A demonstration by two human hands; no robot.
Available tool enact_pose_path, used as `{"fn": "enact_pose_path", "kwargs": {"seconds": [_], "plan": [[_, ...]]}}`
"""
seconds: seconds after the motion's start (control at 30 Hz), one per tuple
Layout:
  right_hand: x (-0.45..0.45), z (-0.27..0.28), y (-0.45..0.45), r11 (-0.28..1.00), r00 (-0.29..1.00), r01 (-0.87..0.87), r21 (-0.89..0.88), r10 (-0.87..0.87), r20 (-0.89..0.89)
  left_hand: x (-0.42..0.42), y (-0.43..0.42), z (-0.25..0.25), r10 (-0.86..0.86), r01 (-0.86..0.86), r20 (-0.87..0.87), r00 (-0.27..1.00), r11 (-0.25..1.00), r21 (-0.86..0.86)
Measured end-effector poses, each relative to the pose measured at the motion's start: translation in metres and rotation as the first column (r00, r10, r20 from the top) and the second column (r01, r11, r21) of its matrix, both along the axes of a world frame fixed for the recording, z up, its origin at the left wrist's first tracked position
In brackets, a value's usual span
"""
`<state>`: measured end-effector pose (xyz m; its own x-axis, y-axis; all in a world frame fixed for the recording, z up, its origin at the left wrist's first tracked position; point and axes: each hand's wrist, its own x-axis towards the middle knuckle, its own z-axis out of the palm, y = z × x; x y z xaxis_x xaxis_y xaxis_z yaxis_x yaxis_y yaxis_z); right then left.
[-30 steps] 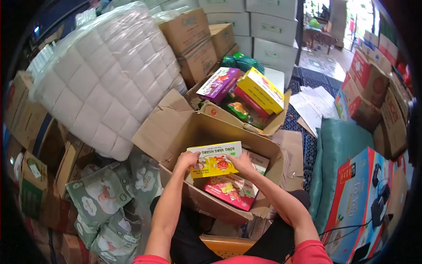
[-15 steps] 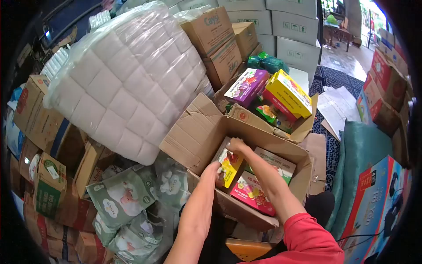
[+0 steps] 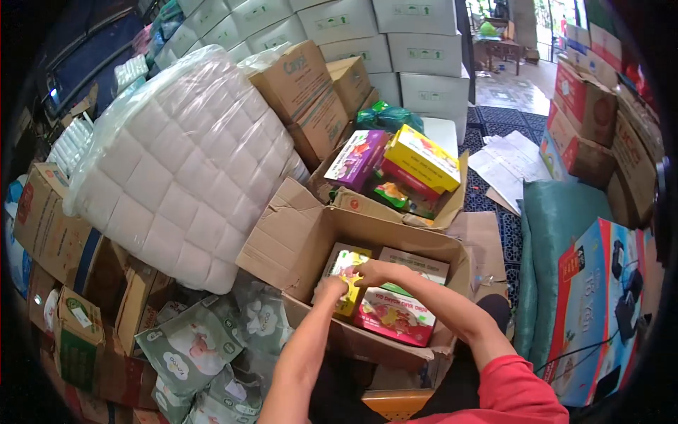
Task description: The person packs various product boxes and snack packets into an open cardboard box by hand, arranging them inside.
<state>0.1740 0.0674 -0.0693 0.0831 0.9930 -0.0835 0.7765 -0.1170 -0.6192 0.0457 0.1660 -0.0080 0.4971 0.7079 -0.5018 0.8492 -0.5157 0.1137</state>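
An open cardboard box stands in front of me with printed food cartons inside. At its left side lies a yellow carton with a picture on its top. My left hand is closed at the yellow carton's left edge, fingers curled. From the other side my right hand bends over its right edge, fingertips down; the exact grip is partly hidden. A red-and-white carton lies beside it on the right. Behind my right forearm is a white-and-green carton, partly covered.
Behind stands a second open box with a purple carton and a yellow-and-red carton. A plastic-wrapped white bundle leans at left, above green packs. A green cushion-like bundle and a blue-red box flank the right.
My view has shifted, so the surroundings sit further left. My right hand has come from the yellow carton's far end to its right edge, closer to my left hand.
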Motion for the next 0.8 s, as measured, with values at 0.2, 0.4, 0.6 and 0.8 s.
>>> {"fn": "enact_pose_path", "kwargs": {"seconds": [0.2,0.4,0.6,0.8], "plan": [[0.028,0.074,-0.101,0.742,0.431,0.653,0.151,-0.200,-0.880,0.087,0.005,0.047,-0.005,0.444,0.738,0.675,0.802,-0.401],[0.055,0.068,-0.107,0.626,-0.275,0.775,-0.082,0.217,-0.937,0.230,-0.022,0.097,0.520,0.228,0.723,0.455,0.717,-0.659],[0.068,0.065,-0.094,0.524,-0.288,0.827,-0.205,0.082,-0.954,0.345,-0.017,0.048,0.679,0.025,0.633,0.373,0.674,-0.738],[0.059,0.068,-0.094,0.506,-0.182,0.820,-0.266,-0.211,-0.960,0.359,-0.044,0.067,0.740,-0.019,0.597,0.310,0.633,-0.774]]}}
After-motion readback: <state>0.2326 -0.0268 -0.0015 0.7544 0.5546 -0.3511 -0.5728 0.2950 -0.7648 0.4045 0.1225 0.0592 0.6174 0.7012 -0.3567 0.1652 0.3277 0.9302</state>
